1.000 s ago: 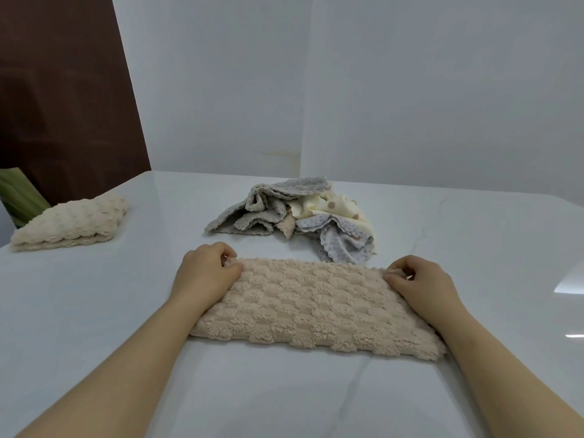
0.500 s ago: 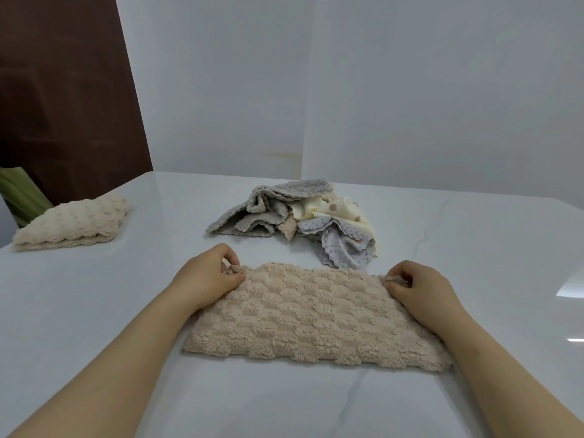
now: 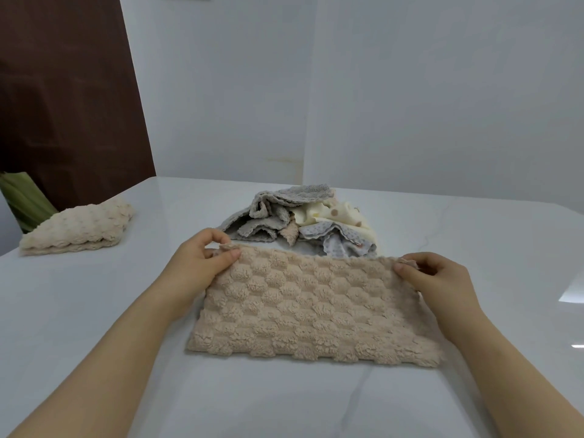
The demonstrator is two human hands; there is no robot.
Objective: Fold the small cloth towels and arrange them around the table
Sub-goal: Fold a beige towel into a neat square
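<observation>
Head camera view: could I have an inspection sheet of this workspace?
Surface: white glossy table.
Job's things: beige towel in front; folded cream towel far left; pile of unfolded towels behind the beige one.
Clutter: nothing seen.
Grips: left hand pinches the beige towel's far left corner; right hand its far right corner.
Cables: nothing seen.
Surroundings: pale wall, brown panel, green object at left edge.

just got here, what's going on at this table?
A person is folding small towels bare-handed. The left hand and right hand each pinch a far corner of a beige bobble towel that lies on the white table. One cream towel sits folded near the table's left edge. A heap of unfolded cloths lies just behind the beige one.
</observation>
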